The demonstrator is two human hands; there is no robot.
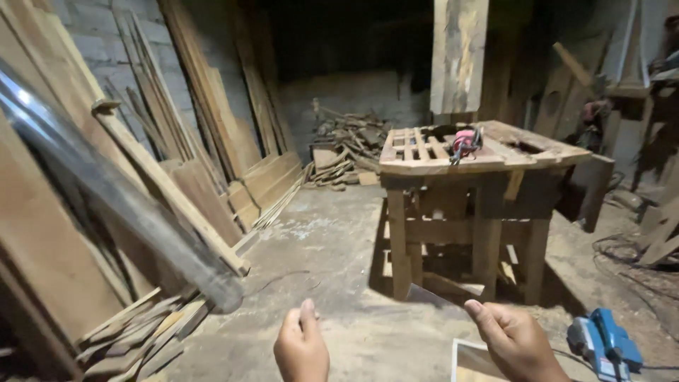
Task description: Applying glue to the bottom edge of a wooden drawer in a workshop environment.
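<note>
Thin grey sheet (pixel 433 296) held above workshop floor (pixel 339 240).
Left hand (pixel 301 349) curled shut, thumb raised, holding nothing visible; right hand (pixel 515 341) pinched on sheet edge, before wooden desk (pixel 488 152).

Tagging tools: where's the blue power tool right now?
Head view, bottom right: the blue power tool lies on the concrete floor, just right of the right hand, below the wooden workbench.

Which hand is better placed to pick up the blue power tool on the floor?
The right hand: the blue power tool lies just beside it on the floor, while the left hand sits far across.
</note>
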